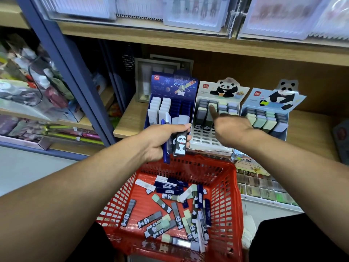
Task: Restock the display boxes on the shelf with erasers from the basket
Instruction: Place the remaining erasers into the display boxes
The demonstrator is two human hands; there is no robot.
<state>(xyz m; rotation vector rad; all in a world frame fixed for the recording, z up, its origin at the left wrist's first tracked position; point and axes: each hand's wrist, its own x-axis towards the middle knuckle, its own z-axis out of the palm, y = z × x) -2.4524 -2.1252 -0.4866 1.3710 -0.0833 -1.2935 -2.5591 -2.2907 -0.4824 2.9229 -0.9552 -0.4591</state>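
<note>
Our left hand [162,140] squeezes a bunch of erasers [178,142], and one could slip out because we hold so many. Our right hand [229,127] reaches out flat, fingers straight, one fingertip on the middle display box [211,140]. More erasers lie below our fingers in the red basket [229,186].

Open front slots [206,138], white display box [234,104]

Clear packs [192,12] of notebooks sit on the top board. A gray frame [149,80] stands at the back, behind the blue box. Toys in bags [28,86] fill the rack on the left (too blurry to name). Green pens [62,129] lie below them.
</note>
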